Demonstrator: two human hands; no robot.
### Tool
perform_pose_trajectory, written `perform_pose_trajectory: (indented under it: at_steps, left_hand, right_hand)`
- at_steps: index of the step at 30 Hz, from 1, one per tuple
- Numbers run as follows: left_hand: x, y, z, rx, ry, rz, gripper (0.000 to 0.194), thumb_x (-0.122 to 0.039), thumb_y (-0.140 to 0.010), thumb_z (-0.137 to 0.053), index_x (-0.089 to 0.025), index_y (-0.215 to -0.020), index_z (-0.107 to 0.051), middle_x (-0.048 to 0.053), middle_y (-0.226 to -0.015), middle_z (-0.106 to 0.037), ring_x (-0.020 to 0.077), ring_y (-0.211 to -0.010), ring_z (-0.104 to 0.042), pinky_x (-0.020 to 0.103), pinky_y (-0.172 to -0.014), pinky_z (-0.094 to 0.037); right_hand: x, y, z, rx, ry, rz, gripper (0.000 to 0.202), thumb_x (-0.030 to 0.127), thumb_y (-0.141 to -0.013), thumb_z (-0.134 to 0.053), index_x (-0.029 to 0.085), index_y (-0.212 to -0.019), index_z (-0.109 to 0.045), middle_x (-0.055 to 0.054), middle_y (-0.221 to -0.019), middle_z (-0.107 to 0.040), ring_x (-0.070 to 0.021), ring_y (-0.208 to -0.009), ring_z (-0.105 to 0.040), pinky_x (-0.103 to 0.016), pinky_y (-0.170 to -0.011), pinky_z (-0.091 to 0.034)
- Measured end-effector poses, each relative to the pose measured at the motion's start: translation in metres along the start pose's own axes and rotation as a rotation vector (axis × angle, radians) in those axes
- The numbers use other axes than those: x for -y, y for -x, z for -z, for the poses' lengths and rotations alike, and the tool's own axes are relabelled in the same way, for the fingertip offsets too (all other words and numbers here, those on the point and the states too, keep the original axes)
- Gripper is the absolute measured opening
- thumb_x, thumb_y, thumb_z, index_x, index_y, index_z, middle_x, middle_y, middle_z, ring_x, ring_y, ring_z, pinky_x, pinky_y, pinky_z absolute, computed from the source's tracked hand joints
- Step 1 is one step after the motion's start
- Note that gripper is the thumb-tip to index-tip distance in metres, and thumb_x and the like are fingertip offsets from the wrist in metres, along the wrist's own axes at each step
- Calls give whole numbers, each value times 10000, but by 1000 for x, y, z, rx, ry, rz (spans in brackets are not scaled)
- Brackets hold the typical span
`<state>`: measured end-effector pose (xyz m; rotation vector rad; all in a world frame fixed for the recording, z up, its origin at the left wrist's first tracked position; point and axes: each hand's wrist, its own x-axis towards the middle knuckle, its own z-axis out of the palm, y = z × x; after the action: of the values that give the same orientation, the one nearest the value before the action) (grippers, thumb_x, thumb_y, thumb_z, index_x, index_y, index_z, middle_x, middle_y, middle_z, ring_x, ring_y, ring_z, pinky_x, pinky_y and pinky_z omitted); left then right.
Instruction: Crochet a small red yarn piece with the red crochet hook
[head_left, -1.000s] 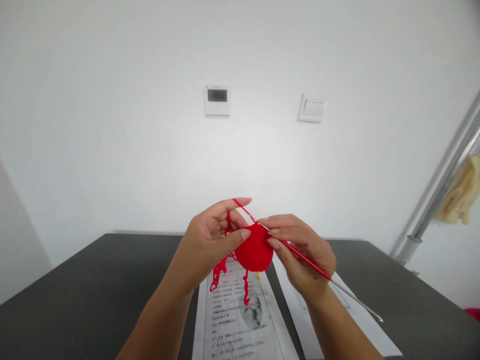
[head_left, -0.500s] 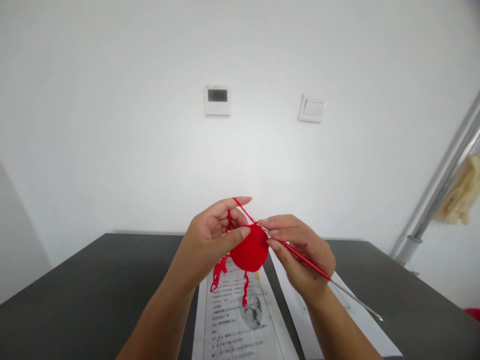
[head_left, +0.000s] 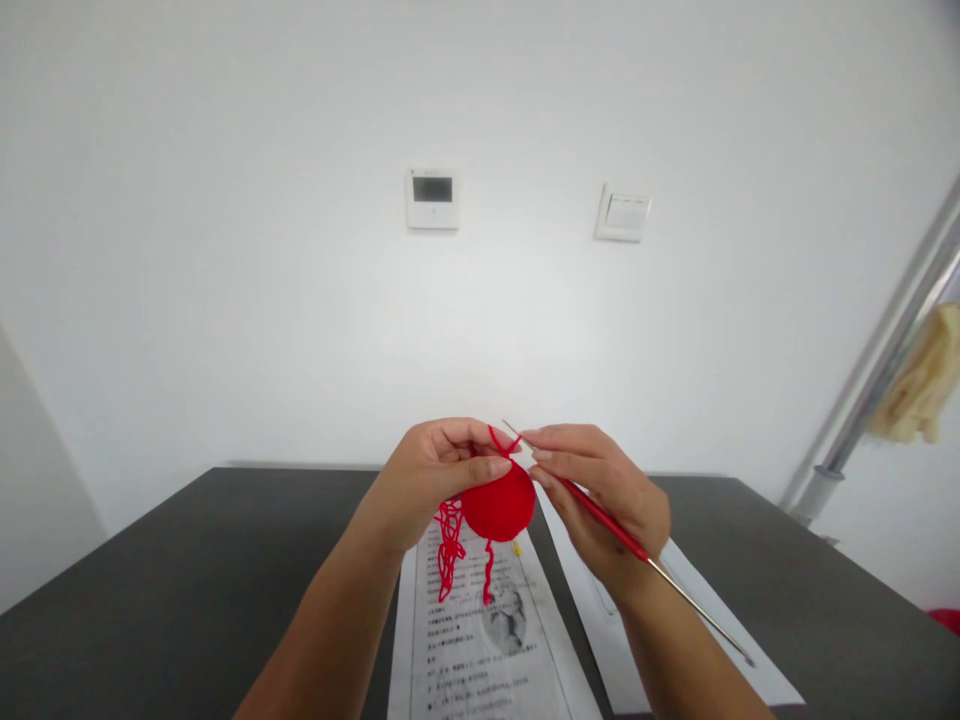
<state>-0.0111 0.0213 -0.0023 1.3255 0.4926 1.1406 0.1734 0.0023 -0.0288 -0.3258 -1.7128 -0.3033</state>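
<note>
A round red crocheted piece (head_left: 501, 503) hangs from the thumb and fingers of my left hand (head_left: 439, 465), which pinch its upper edge. Red yarn passes over the left index finger, and a loose tangle of it (head_left: 450, 550) dangles below that hand. A short red tail (head_left: 488, 575) hangs under the piece. My right hand (head_left: 611, 490) grips a crochet hook with a red handle (head_left: 604, 515). Its thin metal tip points up and left, above the piece, with a strand of yarn around the shaft.
Two printed sheets, one at the centre (head_left: 465, 650) and one on the right (head_left: 720, 625), lie on the dark table (head_left: 187, 590). A small yellow item (head_left: 516, 548) is by the piece. Behind stands a white wall with a panel (head_left: 433, 200) and a switch (head_left: 623, 213).
The hook tip has risen off the piece's edge to above it. My left index finger has come down, and the yarn tangle hangs lower and a little further right.
</note>
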Motion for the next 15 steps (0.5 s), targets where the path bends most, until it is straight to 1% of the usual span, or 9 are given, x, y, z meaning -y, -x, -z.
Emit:
perform_pose_trajectory:
  at_steps: [2, 5, 7, 11, 13, 15]
  left_hand:
    - [0, -1, -2, -32, -18, 1, 165, -195, -607, -933, -182, -722, -815, 17, -722, -789, 113, -671, -687, 211, -680, -541]
    - [-3, -1, -5, -137, -70, -32, 170, -166, -570, -923, -187, -678, -793, -13, -672, -762, 112, -649, -672, 210, -656, -529]
    - [-3, -2, -5, -191, -120, -54, 153, -192, -583, -905, -185, -667, -777, -11, -677, -762, 120, -644, -665, 223, -644, -525]
    - [0, -4, 4, -248, -246, -109, 141, -266, -646, -855, -184, -675, -743, 7, -717, -769, 141, -653, -649, 252, -633, -506]
    - [2, -6, 9, -316, -328, -176, 153, -290, -673, -830, -190, -658, -715, 4, -728, -760, 147, -666, -638, 261, -631, -486]
    - [3, -8, 14, -405, -452, -257, 148, -297, -704, -796, -196, -654, -699, 9, -751, -761, 170, -719, -653, 285, -674, -487]
  right_hand:
    - [0, -1, 2, 11, -11, -3, 271, 25, -908, -701, 223, -1091, -720, -98, -1062, -802, -196, -970, -772, -338, -809, -664]
    - [-1, -5, 3, 40, -54, -42, 210, 36, -906, -709, 207, -1027, -723, -94, -1036, -797, -179, -949, -767, -302, -806, -648]
    - [-2, -6, 2, 42, -75, -67, 182, 48, -909, -707, 208, -994, -720, -75, -985, -796, -169, -915, -763, -288, -798, -635]
    - [-4, -4, 0, 51, -93, -139, 155, 72, -923, -689, 222, -961, -699, -27, -860, -777, -153, -808, -740, -280, -748, -600]
    - [-4, 0, -1, 61, -85, -195, 130, 101, -938, -668, 230, -944, -684, -15, -825, -757, -153, -763, -724, -285, -712, -578]
    - [-5, 2, -1, 68, -62, -252, 111, 134, -952, -648, 239, -922, -664, 0, -796, -736, -150, -723, -707, -282, -682, -553]
